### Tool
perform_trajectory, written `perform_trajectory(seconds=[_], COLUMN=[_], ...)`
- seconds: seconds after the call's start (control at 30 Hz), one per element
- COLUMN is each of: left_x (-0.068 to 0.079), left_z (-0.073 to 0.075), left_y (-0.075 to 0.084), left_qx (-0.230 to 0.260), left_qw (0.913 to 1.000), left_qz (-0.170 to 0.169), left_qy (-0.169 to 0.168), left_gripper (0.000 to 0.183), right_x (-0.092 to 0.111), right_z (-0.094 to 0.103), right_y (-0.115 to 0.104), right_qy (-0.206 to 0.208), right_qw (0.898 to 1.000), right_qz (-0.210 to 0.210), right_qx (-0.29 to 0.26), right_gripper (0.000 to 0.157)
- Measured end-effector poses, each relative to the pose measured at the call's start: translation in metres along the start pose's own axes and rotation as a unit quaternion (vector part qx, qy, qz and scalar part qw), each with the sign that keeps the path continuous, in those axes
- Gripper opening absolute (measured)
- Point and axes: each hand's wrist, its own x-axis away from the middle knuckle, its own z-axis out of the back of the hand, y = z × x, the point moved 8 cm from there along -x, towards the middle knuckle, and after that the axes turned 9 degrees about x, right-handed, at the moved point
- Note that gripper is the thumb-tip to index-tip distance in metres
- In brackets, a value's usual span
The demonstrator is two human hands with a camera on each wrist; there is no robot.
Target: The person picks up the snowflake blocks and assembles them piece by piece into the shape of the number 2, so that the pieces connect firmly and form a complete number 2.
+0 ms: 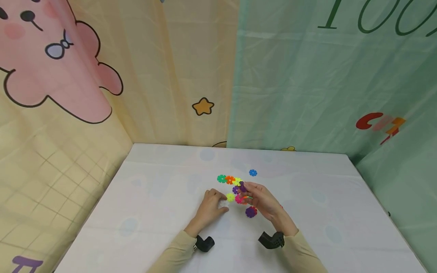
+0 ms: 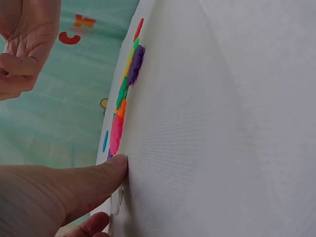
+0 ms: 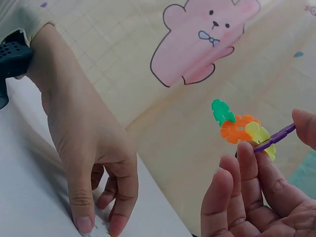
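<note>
We see a beige left sleeve (image 1: 173, 252) and matching right sleeve (image 1: 304, 252); black angular left wrist camera (image 1: 205, 244), black right wrist camera (image 1: 272, 241), both dotted with small holes.

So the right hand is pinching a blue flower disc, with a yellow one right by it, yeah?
Not blue: the right wrist view shows the right hand pinching a purple flower disc. The yellow flower disc is indeed right by it.

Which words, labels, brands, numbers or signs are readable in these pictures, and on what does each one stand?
"100": green curtain; top cut off, a further mark at the edge incomplete.
Red mark like "C": same curtain; uncertain letter.
Purple mark like "π": yellow curtain; bottom cut off, uncertain.
Flower-shaped pieces, black wrist devices: no readable text; too small to tell.
</note>
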Motion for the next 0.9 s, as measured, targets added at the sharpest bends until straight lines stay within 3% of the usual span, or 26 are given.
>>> perform_trajectory(seconds=[0.33,0.57,0.9], left_x=[0.000,0.006,0.012], left_z=[0.004,0.009,0.019], left_y=[-0.007,-0.014,-0.003], left_qx=[0.049,0.097,0.137], left_qw=[0.9986,0.9950,0.9901], left_qz=[0.017,0.021,0.016], left_qy=[-0.010,0.014,0.029], left_gripper=[0.031,0.022,0.010], right_x=[-0.002,-0.004,-0.004], right_z=[0.003,0.003,0.004], right_y=[-0.002,-0.003,-0.004], right_qy=[0.023,0.020,0.021], right_qw=[0.999,0.999,0.999], right_qz=[-0.020,-0.025,-0.022], right_qx=[-0.014,-0.020,-0.032], right_gripper=[0.030,0.030,0.030])
